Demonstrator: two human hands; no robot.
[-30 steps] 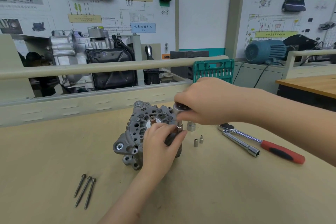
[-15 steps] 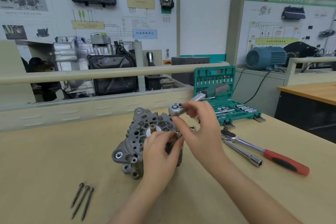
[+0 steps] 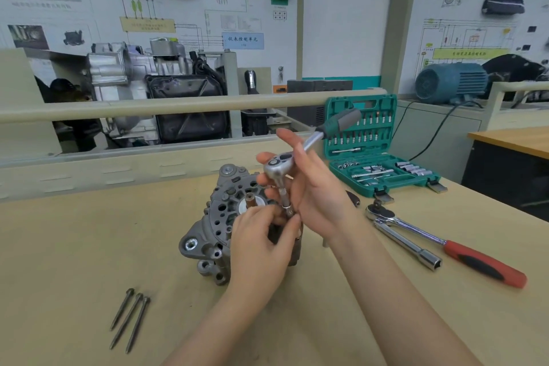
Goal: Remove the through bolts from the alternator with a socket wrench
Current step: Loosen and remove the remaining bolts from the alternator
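A workshop with wiring display boards on the far wall; a tan counter (image 3: pixel 74 246) carries the alternator (image 3: pixel 217 226) at its middle, upright on its pulley end. Three bolts (image 3: pixel 130 318) lie loose near left. An open socket case (image 3: pixel 374 157) sits far right, with a red-handled ratchet (image 3: pixel 445 244) nearer. The right hand (image 3: pixel 315 196) holds the wrench (image 3: pixel 285 166) by its head, fingers curled round it, handle pointing up and far right. Its extension runs near-vertical down to the alternator's right edge. The left hand (image 3: pixel 261 244) pinches the socket end there, thumb and forefinger pressed on it. The last bolt likely sits directly below those fingers, its axis upright, so the coming lift or turn follows that line.
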